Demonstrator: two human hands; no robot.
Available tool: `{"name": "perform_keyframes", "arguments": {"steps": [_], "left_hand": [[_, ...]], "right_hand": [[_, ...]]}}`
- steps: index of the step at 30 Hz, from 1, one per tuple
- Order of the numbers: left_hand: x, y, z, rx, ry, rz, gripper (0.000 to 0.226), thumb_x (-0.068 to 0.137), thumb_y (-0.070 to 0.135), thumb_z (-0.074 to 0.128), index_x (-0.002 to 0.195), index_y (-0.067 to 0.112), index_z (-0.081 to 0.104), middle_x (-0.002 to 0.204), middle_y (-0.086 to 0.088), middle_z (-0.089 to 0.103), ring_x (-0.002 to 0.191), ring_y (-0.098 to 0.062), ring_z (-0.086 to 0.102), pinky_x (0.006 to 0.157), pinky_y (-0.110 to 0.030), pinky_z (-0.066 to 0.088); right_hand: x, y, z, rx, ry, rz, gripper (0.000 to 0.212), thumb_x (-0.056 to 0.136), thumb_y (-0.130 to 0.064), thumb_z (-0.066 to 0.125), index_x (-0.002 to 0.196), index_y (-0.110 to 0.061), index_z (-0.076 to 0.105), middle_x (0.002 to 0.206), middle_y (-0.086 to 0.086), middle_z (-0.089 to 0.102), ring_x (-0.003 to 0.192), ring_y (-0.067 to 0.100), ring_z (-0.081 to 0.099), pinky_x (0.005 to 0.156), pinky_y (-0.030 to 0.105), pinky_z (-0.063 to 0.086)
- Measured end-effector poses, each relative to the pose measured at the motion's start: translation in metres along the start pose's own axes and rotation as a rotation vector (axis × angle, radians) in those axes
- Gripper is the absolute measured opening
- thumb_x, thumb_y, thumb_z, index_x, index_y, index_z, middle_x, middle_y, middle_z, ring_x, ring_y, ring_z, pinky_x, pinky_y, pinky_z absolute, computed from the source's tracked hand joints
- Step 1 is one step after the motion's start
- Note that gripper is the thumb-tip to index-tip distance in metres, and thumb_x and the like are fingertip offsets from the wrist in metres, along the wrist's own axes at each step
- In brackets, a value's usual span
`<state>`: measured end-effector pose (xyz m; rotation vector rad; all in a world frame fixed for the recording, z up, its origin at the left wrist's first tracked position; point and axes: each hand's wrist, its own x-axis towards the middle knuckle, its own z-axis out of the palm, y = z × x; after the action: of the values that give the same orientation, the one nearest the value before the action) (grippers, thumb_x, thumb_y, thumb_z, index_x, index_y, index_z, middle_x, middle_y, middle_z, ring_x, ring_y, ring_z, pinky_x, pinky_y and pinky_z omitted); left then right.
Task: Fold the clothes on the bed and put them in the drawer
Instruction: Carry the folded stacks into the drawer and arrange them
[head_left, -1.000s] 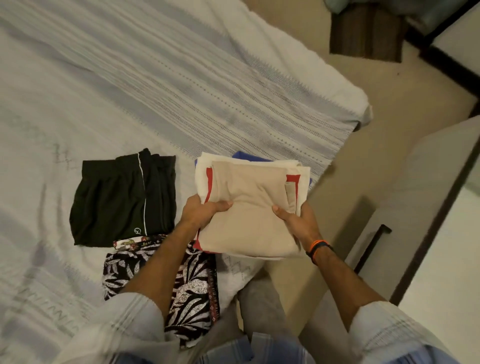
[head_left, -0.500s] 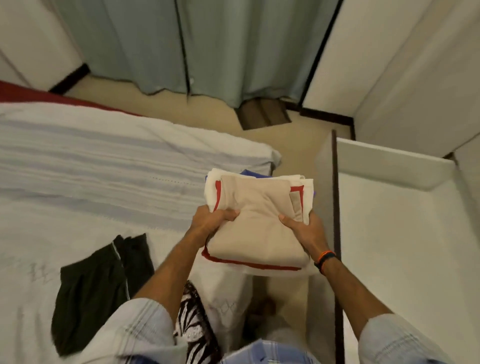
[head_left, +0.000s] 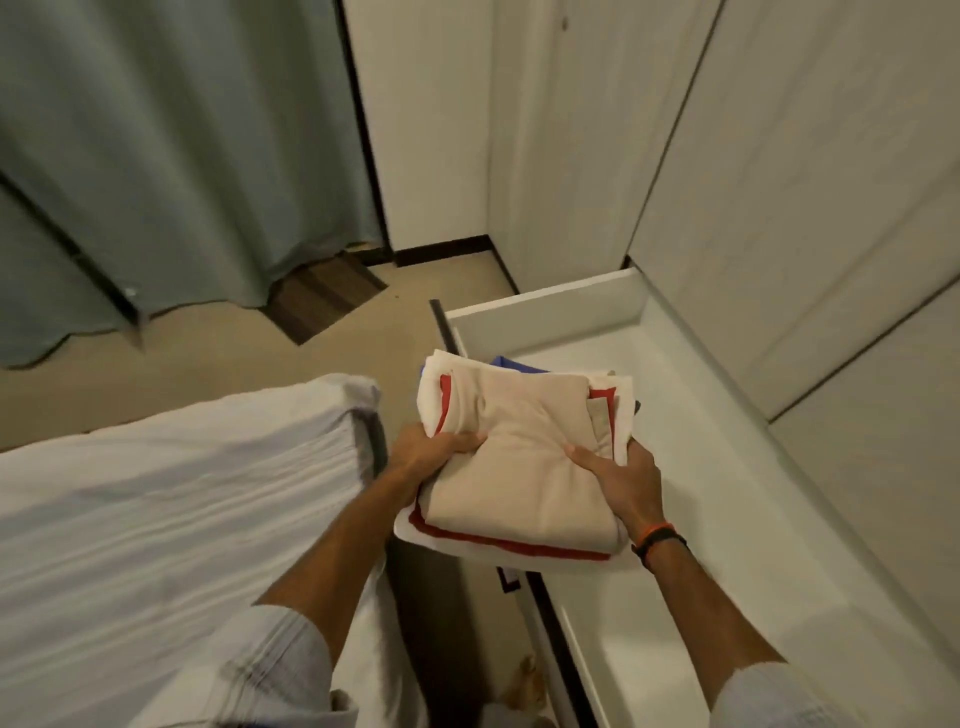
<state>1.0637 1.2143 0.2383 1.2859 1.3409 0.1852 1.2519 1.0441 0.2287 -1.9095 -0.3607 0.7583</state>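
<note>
Head view: left hand (head_left: 431, 452), right hand (head_left: 618, 475) grip folded stack (head_left: 519, 483), seemingly above drawer (head_left: 701, 415).

No legible text, label, brand, number or sign anywhere in view — none on the folded clothes (head_left: 524, 467), the drawer (head_left: 675, 395) or the bed (head_left: 156, 493).
</note>
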Motion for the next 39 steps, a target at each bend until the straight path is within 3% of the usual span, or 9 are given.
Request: {"name": "perform_keyframes", "arguments": {"steps": [9, 10, 13, 15, 16, 18, 21, 31, 39], "left_hand": [[0.057, 0.069, 0.071, 0.238, -0.174, 0.034, 0.085, 0.056, 0.061, 0.086, 0.125, 0.026, 0.052, 0.114, 0.000, 0.065, 0.100, -0.024, 0.064, 0.090, -0.048, 0.056], [0.091, 0.093, 0.100, 0.322, -0.256, 0.057, 0.083, 0.058, 0.060, 0.085, 0.126, 0.026, 0.052, 0.114, 0.000, 0.065, 0.100, -0.024, 0.064, 0.089, -0.046, 0.056], [0.132, 0.120, 0.123, 0.405, -0.318, 0.093, 0.079, 0.063, 0.057, 0.084, 0.127, 0.025, 0.052, 0.116, 0.000, 0.064, 0.099, -0.023, 0.062, 0.085, -0.041, 0.053], [0.139, 0.122, 0.121, 0.419, -0.292, 0.090, 0.081, 0.062, 0.057, 0.085, 0.128, 0.024, 0.052, 0.118, -0.001, 0.063, 0.100, -0.023, 0.061, 0.085, -0.040, 0.051], [0.179, 0.141, 0.138, 0.495, -0.384, 0.116, 0.083, 0.060, 0.057, 0.086, 0.128, 0.023, 0.052, 0.119, -0.002, 0.064, 0.102, -0.024, 0.061, 0.087, -0.042, 0.051], [0.185, 0.141, 0.136, 0.469, -0.376, 0.124, 0.085, 0.057, 0.056, 0.089, 0.127, 0.022, 0.054, 0.118, -0.002, 0.065, 0.102, -0.024, 0.061, 0.089, -0.043, 0.052], [0.247, 0.174, 0.152, 0.569, -0.531, 0.111, 0.074, 0.060, 0.050, 0.089, 0.120, 0.022, 0.055, 0.110, 0.000, 0.063, 0.100, -0.024, 0.060, 0.089, -0.042, 0.051], [0.292, 0.187, 0.161, 0.687, -0.601, 0.112, 0.070, 0.061, 0.043, 0.090, 0.116, 0.012, 0.061, 0.108, -0.008, 0.068, 0.098, -0.029, 0.064, 0.089, -0.045, 0.055], [0.326, 0.176, 0.159, 0.748, -0.618, 0.068, 0.061, 0.066, 0.045, 0.086, 0.112, 0.014, 0.062, 0.107, -0.010, 0.068, 0.098, -0.029, 0.064, 0.082, -0.042, 0.055]], "right_hand": [[0.036, 0.015, -0.043, 0.140, 0.191, 0.129, 0.039, 0.072, -0.039, 0.084, 0.105, -0.024, 0.068, 0.095, -0.006, 0.072, 0.085, 0.016, 0.068, 0.074, 0.030, 0.054], [0.064, 0.026, -0.051, 0.190, 0.290, 0.161, 0.040, 0.073, -0.040, 0.084, 0.106, -0.024, 0.067, 0.096, -0.006, 0.072, 0.086, 0.016, 0.067, 0.075, 0.030, 0.054], [0.087, 0.027, -0.044, 0.226, 0.385, 0.204, 0.042, 0.074, -0.042, 0.082, 0.109, -0.027, 0.065, 0.099, -0.006, 0.071, 0.089, 0.018, 0.067, 0.080, 0.035, 0.054], [0.088, 0.026, -0.038, 0.244, 0.348, 0.207, 0.045, 0.074, -0.043, 0.082, 0.113, -0.028, 0.064, 0.102, -0.007, 0.071, 0.093, 0.019, 0.067, 0.086, 0.040, 0.055], [0.115, 0.034, -0.028, 0.271, 0.470, 0.244, 0.045, 0.074, -0.044, 0.081, 0.114, -0.030, 0.064, 0.104, -0.007, 0.071, 0.094, 0.019, 0.067, 0.088, 0.041, 0.055], [0.111, 0.030, -0.022, 0.299, 0.435, 0.254, 0.044, 0.075, -0.042, 0.082, 0.114, -0.031, 0.064, 0.105, -0.008, 0.071, 0.095, 0.019, 0.066, 0.089, 0.043, 0.055], [0.146, 0.023, 0.005, 0.364, 0.586, 0.362, 0.045, 0.074, -0.042, 0.083, 0.114, -0.031, 0.065, 0.106, -0.008, 0.072, 0.097, 0.019, 0.067, 0.090, 0.044, 0.055], [0.170, 0.018, 0.040, 0.414, 0.682, 0.494, 0.054, 0.078, -0.042, 0.080, 0.124, -0.024, 0.060, 0.118, -0.001, 0.068, 0.107, 0.026, 0.064, 0.098, 0.052, 0.051], [0.194, 0.033, 0.062, 0.413, 0.637, 0.573, 0.055, 0.076, -0.042, 0.080, 0.122, -0.022, 0.059, 0.112, -0.001, 0.068, 0.102, 0.024, 0.065, 0.094, 0.050, 0.053]]}}
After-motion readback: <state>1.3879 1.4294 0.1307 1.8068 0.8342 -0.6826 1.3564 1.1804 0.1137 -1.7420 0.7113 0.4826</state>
